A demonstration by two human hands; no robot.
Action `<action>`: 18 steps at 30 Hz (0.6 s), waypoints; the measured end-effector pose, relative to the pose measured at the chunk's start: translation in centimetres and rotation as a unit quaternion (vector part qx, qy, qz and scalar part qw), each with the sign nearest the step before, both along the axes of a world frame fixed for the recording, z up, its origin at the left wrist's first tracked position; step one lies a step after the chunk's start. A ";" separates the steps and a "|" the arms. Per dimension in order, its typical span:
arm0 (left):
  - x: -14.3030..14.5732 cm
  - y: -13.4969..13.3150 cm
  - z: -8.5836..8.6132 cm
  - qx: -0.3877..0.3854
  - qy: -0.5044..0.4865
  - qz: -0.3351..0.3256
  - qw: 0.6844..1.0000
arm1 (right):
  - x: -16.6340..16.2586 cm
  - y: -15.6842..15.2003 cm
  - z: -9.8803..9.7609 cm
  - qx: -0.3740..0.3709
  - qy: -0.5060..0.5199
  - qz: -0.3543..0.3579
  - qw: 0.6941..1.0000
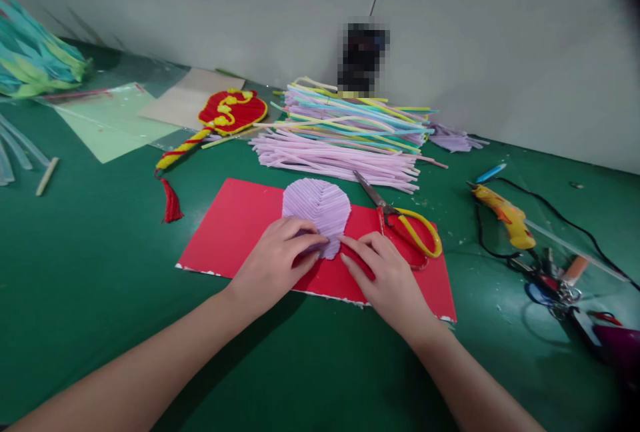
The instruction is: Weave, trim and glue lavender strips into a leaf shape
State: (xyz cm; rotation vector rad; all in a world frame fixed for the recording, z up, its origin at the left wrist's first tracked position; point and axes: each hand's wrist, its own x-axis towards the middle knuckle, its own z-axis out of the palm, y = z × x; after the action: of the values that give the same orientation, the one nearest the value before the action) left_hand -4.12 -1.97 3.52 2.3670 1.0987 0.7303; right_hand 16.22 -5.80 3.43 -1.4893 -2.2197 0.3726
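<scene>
A lilac leaf-shaped piece made of pipe cleaners laid side by side [317, 202] lies on a red board [240, 212], its narrow end toward me. My left hand [277, 262] is at the lower left edge of this piece, with thumb and fingers closed on it. At its lower right edge, the fingertips of my right hand [380, 272] touch the side, with index finger and thumb apart. Scissors with yellow handles [420, 232] rest on the right part of the board, just beyond my right hand.
Bundled pastel pipe cleaners [340, 159] lie behind the board. A red and yellow fan-shaped ornament [233, 112] with a tassel [171, 200] is at the back left. A yellow glue gun [505, 215] and a bunch of keys [560, 292] lie at the right on the green table [100, 312].
</scene>
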 end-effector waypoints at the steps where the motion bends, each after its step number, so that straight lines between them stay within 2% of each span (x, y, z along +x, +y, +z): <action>1: 0.0 0.0 0.0 -0.001 0.001 0.000 1.000 | 0.0 0.0 0.0 -0.001 -0.001 0.000 1.000; 18: -0.1 0.1 -0.2 -0.004 -0.011 -0.002 1.000 | -0.1 0.0 0.1 0.008 0.016 -0.004 1.000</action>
State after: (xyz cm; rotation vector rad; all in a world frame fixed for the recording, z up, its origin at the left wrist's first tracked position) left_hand -4.22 -1.89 3.35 2.3473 1.0857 0.7475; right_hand 16.17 -5.83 3.58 -1.4725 -2.1872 0.3717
